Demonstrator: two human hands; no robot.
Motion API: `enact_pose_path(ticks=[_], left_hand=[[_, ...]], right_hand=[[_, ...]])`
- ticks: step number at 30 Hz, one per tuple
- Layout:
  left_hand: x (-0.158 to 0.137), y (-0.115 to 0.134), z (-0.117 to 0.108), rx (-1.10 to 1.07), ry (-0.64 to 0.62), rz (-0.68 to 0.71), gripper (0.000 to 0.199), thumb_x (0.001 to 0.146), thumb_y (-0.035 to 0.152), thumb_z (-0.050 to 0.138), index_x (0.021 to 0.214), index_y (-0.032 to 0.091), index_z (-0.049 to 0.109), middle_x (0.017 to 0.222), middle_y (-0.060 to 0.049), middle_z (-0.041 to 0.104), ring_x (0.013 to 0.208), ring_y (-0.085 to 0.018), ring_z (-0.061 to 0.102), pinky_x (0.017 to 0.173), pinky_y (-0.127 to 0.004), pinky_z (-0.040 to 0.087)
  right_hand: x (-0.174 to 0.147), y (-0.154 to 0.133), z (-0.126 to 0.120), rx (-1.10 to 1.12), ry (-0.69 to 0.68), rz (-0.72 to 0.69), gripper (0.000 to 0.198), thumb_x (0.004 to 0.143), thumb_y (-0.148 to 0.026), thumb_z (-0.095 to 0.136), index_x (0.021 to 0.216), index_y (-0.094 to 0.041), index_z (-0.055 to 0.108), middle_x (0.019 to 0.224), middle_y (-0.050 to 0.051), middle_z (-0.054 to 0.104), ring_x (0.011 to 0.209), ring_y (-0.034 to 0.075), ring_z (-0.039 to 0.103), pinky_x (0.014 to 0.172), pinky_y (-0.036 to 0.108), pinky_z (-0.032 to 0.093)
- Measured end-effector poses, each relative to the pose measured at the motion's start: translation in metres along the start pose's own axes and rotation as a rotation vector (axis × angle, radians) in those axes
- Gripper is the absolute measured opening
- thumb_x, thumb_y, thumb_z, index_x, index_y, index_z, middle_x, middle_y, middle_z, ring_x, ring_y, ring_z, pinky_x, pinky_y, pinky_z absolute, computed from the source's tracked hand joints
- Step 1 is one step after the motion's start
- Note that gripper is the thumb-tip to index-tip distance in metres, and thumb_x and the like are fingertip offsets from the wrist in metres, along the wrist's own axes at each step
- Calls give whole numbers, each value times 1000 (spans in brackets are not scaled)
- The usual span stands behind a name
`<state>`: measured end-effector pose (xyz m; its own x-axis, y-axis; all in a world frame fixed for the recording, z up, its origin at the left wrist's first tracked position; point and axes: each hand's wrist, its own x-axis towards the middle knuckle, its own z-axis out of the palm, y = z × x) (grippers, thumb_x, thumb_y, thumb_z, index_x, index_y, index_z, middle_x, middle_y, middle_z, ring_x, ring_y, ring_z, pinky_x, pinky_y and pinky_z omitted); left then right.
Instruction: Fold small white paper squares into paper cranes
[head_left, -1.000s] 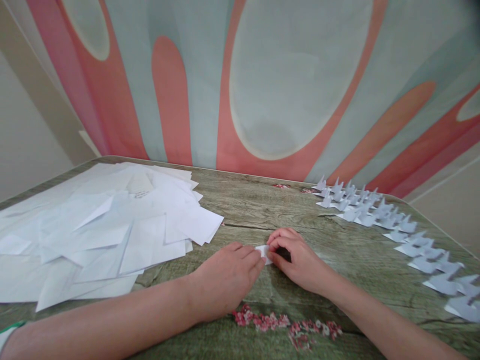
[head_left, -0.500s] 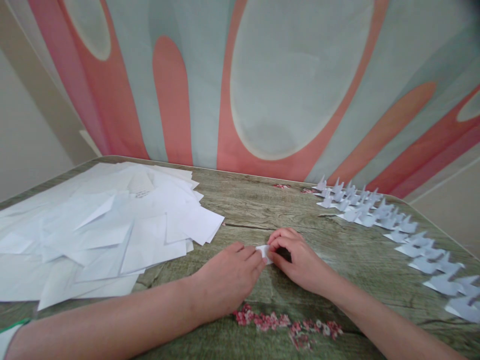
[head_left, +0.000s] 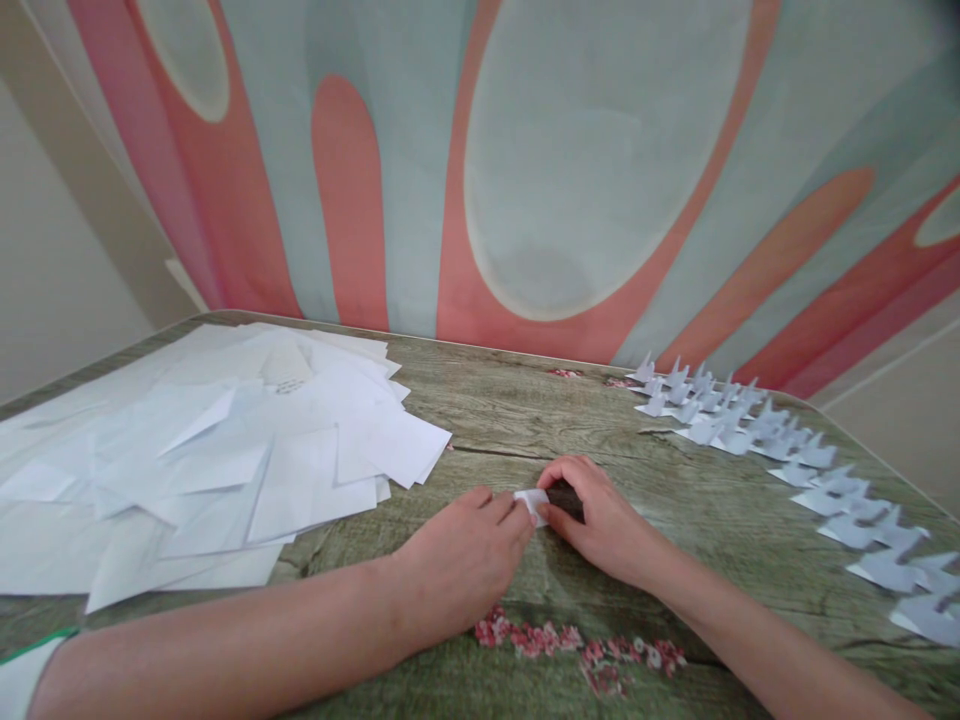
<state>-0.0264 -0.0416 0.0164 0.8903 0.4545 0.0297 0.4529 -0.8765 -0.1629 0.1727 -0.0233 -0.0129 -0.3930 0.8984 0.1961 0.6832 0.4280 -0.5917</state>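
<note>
A small folded piece of white paper (head_left: 532, 502) sits between my two hands, just over the tabletop near the middle. My left hand (head_left: 469, 555) lies palm down with its fingertips closed on the paper's left side. From the right, my right hand (head_left: 592, 515) curves in, with thumb and forefinger at the paper's right edge and a gap under the arched fingers. The paper's lower left part is hidden behind the left fingers.
A spread heap of white paper sheets (head_left: 300, 480) covers the left of the wood-patterned table (head_left: 480, 390). Rows of folded white paper cranes (head_left: 780, 430) line the right side. Behind the table stands a coloured patterned wall (head_left: 412, 200).
The right fingers have parted slightly, showing more of the folded paper. Both hands stay in nearly the same place; the whole view has shifted a little.
</note>
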Motion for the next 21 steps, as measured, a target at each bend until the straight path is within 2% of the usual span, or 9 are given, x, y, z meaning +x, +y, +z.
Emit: enact_pose_path(ticks=[6, 12, 15, 21], left_hand=[[0, 1, 0, 13, 0, -14, 37, 82, 20, 49, 118, 8, 50, 107, -12, 59, 97, -24, 52, 77, -35, 39], [1, -1, -5, 7, 2, 14, 33, 80, 22, 52, 111, 10, 54, 100, -9, 58, 90, -22, 51, 78, -34, 37], [1, -3, -6, 2, 2, 19, 36, 79, 23, 54, 112, 9, 53, 100, -9, 58, 90, -22, 50, 78, -34, 36], [1, -4, -9, -2, -9, 33, 24, 80, 21, 53, 101, 12, 58, 97, -7, 57, 90, -22, 49, 78, -33, 36]], right_hand=[[-4, 2, 6, -32, 65, -26, 19, 79, -25, 57, 96, -21, 49, 97, 6, 55, 94, 22, 49, 82, 39, 40], [-3, 7, 9, -143, 118, 8, 32, 78, -30, 58, 106, -20, 46, 116, 11, 48, 110, 26, 43, 92, 45, 35], [-2, 9, 9, -161, 104, 33, 34, 77, -34, 58, 106, -21, 46, 119, 11, 46, 113, 26, 41, 93, 46, 34], [0, 13, 8, -170, 88, 54, 33, 79, -36, 56, 106, -21, 46, 119, 11, 46, 113, 26, 40, 93, 47, 34]])
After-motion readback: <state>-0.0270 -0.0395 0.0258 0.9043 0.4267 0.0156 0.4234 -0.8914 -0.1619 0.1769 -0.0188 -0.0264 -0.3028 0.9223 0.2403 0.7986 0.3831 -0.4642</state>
